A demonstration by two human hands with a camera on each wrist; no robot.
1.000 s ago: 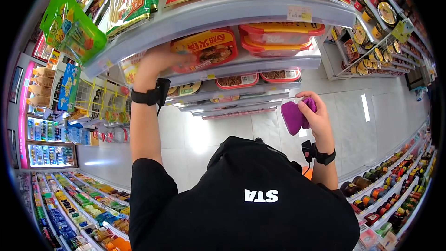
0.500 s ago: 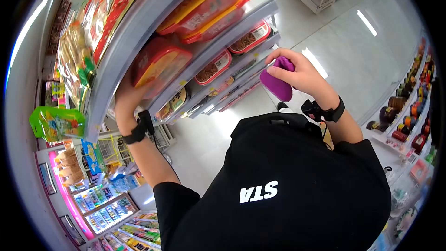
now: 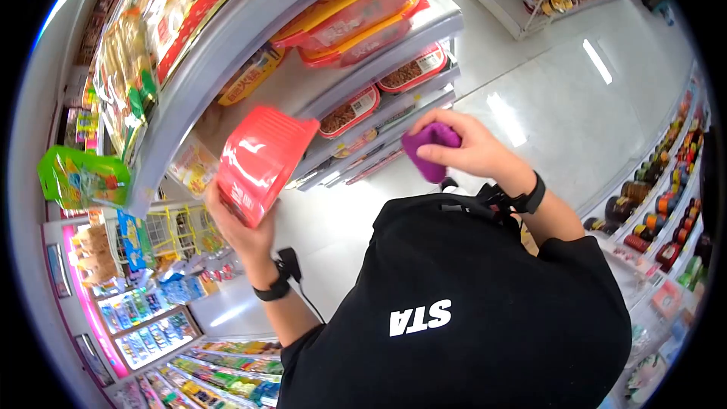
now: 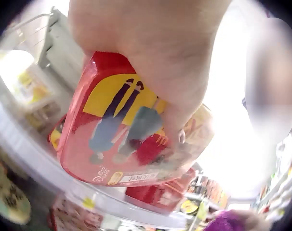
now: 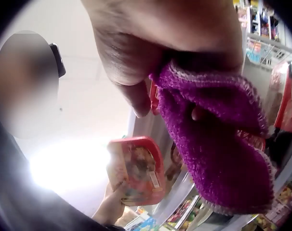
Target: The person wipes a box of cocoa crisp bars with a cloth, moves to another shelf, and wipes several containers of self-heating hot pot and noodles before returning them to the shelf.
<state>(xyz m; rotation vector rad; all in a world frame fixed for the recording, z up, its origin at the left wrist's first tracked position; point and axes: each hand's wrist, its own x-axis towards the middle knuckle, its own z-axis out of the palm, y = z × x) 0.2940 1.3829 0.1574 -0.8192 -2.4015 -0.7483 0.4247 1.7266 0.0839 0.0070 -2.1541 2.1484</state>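
In the head view my left hand [image 3: 246,233] grips a red plastic self-heating hot pot box [image 3: 265,160], tilted on its side in front of the shelf edge. The left wrist view shows the box's printed face [image 4: 105,139], yellow and red with two cartoon figures, with the thumb across it. My right hand [image 3: 477,148] holds a folded purple cloth [image 3: 430,153] away from the shelf. Up close in the right wrist view, the cloth [image 5: 218,159] is fuzzy with a pale stitched edge and hangs from the fingers.
Two stacked red and yellow boxes [image 3: 356,23] stand on the same shelf, and another box [image 3: 254,76] sits deeper in. Above them a shelf edge [image 3: 227,53] juts out under bagged noodles. Lower shelves carry trays of food [image 3: 350,110]. Jars [image 3: 640,189] line the right side.
The left hand was reaching into the shelf; it has now drawn the red box out and tipped it. The view has turned, and the right hand with the cloth has come nearer the shelf.
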